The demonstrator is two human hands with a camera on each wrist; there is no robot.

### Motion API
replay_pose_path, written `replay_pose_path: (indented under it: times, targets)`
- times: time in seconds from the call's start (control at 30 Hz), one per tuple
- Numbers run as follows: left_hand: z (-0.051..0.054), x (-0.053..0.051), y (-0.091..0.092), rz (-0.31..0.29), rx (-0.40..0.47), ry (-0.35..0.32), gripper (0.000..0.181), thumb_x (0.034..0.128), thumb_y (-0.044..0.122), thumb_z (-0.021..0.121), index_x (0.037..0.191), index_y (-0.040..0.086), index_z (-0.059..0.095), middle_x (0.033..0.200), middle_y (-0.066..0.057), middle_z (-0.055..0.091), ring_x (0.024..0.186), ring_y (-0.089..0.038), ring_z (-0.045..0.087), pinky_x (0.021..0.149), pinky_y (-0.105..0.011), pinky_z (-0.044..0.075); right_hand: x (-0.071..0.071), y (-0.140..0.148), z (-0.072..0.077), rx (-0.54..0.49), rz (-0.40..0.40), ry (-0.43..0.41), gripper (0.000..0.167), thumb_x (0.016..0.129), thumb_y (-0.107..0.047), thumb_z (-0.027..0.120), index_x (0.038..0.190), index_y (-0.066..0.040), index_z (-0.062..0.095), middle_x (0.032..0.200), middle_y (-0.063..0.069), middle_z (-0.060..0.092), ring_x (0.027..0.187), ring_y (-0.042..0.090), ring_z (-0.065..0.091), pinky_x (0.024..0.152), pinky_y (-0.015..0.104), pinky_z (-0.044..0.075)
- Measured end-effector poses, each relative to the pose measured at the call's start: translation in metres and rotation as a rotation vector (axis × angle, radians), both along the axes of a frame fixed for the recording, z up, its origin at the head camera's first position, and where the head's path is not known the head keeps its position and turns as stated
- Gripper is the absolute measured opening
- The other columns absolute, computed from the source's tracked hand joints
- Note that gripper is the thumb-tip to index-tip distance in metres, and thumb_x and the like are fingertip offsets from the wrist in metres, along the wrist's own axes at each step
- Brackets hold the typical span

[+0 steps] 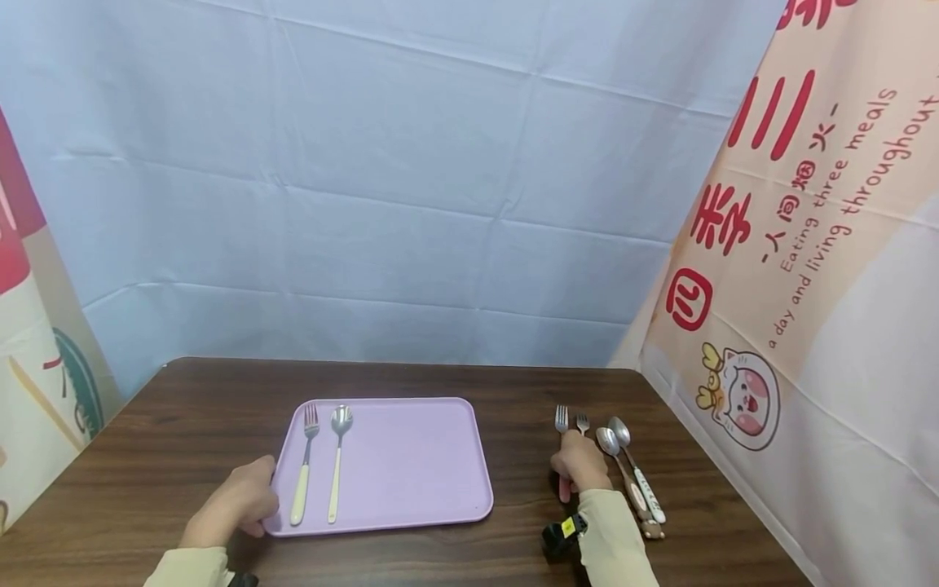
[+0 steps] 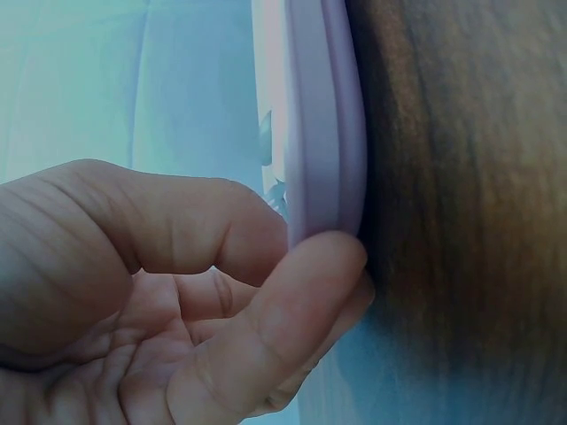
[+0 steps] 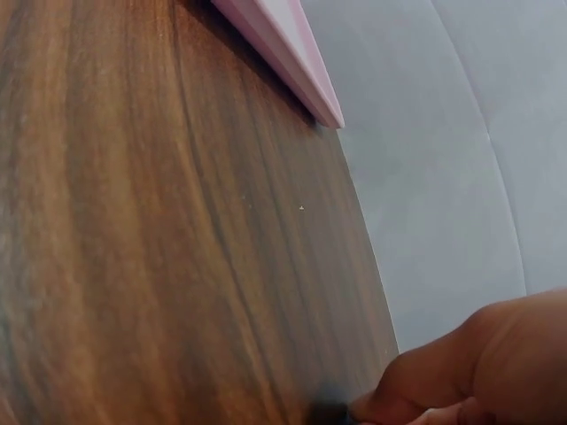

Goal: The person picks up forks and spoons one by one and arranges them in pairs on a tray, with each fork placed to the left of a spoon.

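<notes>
My left hand (image 1: pixel 238 499) pinches the left rim of a lilac tray (image 1: pixel 411 465). In the left wrist view, the thumb and fingers (image 2: pixel 297 283) meet around the tray edge (image 2: pixel 319 133). A cream-handled fork (image 1: pixel 301 489) and a cream-handled spoon (image 1: pixel 334 481) lie side by side on the tray's left part. Over on the right, my right hand (image 1: pixel 581 463) pinches a fork (image 1: pixel 562 417) at the table; its pink handle end shows below the fingers. A smaller fork (image 1: pixel 583 422) is partly hidden behind the hand. The right wrist view cuts off the fingertips.
Two spoons lie right of my right hand: one with a brown bear-shaped handle (image 1: pixel 634 493), another with a white patterned handle (image 1: pixel 650 496). All rest on a dark wooden table (image 1: pixel 396 558). A pale blue cloth (image 1: pixel 389 204) hangs behind, a printed cloth (image 1: pixel 829 326) at the right.
</notes>
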State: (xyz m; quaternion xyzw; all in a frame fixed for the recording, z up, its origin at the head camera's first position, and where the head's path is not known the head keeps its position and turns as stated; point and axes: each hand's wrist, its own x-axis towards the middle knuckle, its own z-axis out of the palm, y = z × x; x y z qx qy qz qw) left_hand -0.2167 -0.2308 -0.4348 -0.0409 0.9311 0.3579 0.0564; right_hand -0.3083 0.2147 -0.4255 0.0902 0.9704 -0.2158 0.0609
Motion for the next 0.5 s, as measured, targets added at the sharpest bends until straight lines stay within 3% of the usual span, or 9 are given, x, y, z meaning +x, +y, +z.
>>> replay_pose_path:
  times: [0.23, 0.5]
  targets:
    - [0.0, -0.001, 0.001, -0.005, -0.008, -0.015, 0.025, 0.0659, -0.015, 0.05, 0.09, -0.01, 0.042, 0.072, -0.02, 0.047, 0.047, -0.024, 0.057, 0.039, -0.028, 0.054, 0.001, 0.002, 0.001, -0.028, 0.0, 0.0, 0.022, 0.083, -0.005, 0.051, 0.063, 0.002, 0.057, 0.043, 0.008, 0.055, 0.04, 0.019, 0.055, 0.037, 0.024, 0.048]
    - [0.001, -0.001, 0.0, -0.002, -0.013, -0.018, 0.026, 0.0658, -0.015, 0.049, 0.09, -0.01, 0.042, 0.073, -0.02, 0.047, 0.047, -0.024, 0.057, 0.039, -0.028, 0.054, 0.002, 0.001, 0.016, -0.001, 0.082, 0.045, 0.037, 0.084, -0.005, 0.05, 0.049, -0.001, 0.06, 0.04, 0.008, 0.053, 0.04, 0.023, 0.056, 0.034, 0.024, 0.04]
